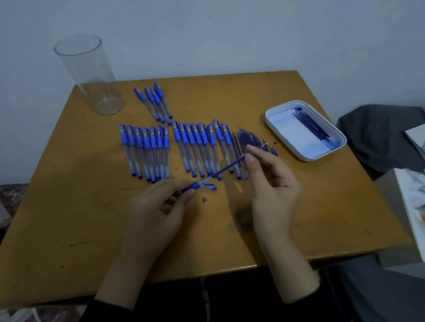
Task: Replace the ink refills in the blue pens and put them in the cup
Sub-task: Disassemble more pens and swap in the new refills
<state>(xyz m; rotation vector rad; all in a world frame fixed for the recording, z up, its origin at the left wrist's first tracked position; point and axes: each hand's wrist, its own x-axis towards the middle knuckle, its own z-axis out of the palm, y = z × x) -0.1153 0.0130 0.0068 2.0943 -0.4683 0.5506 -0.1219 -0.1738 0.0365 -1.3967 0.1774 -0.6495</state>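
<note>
My left hand (159,213) grips an open pen barrel (194,186) by its blue grip. My right hand (268,181) pinches the far end of a blue refill (226,169) whose other end is in the barrel. A blue pen cap (211,186) and a small metal tip (204,199) lie on the table just below the barrel. Two rows of capped blue pens (179,151) lie across the table's middle, and a small group of pens (154,102) lies behind them. Loose refills (251,137) lie right of the rows. A clear empty cup (89,74) stands at the back left.
A white tray (279,130) holding several dark blue refills sits at the right of the yellow-brown table (82,227). Grey cloth and a white box with crumpled paper lie off the table's right edge. A wall runs behind.
</note>
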